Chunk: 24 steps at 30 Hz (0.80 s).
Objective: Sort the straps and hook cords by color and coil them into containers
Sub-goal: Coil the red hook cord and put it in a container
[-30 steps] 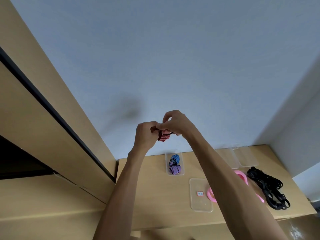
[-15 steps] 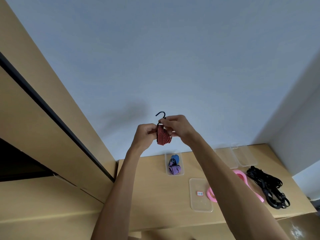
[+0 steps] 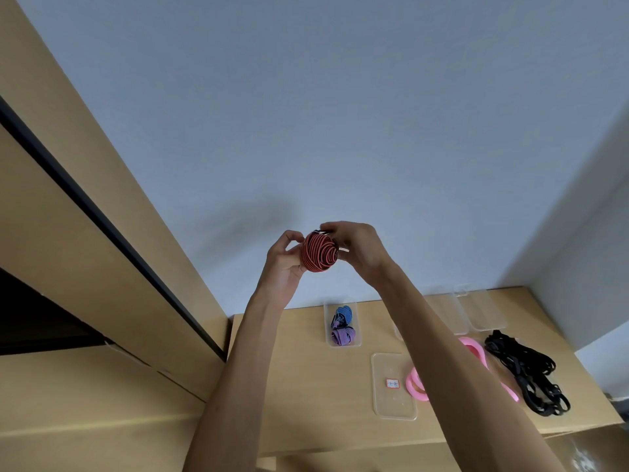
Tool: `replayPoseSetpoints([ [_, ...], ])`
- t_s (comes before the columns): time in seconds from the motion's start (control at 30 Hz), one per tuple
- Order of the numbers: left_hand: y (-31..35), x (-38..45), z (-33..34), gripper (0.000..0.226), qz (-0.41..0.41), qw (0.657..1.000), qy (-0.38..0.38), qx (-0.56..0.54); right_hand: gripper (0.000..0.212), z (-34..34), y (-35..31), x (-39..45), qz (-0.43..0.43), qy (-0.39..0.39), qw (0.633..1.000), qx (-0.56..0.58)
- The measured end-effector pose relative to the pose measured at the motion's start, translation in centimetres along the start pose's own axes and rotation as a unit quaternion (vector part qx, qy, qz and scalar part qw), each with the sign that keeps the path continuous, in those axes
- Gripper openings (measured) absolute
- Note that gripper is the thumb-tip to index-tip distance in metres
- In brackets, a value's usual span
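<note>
Red-striped cord [image 3: 319, 252] is being held aloft, coiled; left hand [image 3: 284, 258] and right hand [image 3: 357, 248] are pinching it. Tucking the hook firmly should be preventing unravelling.

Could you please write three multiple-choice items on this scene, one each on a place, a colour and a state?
1. Where is the red cord?
A. on the table
B. held up in both hands
C. in a container

2. Which colours are the cords in the container?
A. blue and purple
B. green and yellow
C. white and orange

3. What state is the red cord in?
A. stretched straight
B. coiled into a ball
C. hanging loose

Answers: 1 B, the left hand and right hand grip it above the table. 2 A, blue coil behind purple coil. 3 B, its wraps form a round bundle.
</note>
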<state>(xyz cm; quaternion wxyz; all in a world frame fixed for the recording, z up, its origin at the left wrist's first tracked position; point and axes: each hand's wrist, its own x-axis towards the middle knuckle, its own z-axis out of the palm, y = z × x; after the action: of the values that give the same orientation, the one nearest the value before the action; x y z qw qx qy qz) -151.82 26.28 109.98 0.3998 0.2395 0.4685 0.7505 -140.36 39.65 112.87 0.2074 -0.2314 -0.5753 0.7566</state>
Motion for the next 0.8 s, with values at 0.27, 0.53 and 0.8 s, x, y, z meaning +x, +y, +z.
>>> replayPoseSetpoints([
  [0.27,-0.6,-0.2,0.2,0.04,-0.003,0.99,0.011,-0.139,0.018,1.1,-0.6,0.6,-0.102,0.055,0.95,-0.289],
  [0.53,-0.3,-0.3,1.1,0.041,0.006,0.986,0.083,-0.143,0.014,2.1,-0.6,0.0,-0.109,0.095,0.939,-0.313],
  [0.8,-1.0,0.3,1.8,0.047,0.005,0.97,0.118,-0.212,0.017,1.7,-1.6,0.2,0.149,0.062,0.968,0.191],
])
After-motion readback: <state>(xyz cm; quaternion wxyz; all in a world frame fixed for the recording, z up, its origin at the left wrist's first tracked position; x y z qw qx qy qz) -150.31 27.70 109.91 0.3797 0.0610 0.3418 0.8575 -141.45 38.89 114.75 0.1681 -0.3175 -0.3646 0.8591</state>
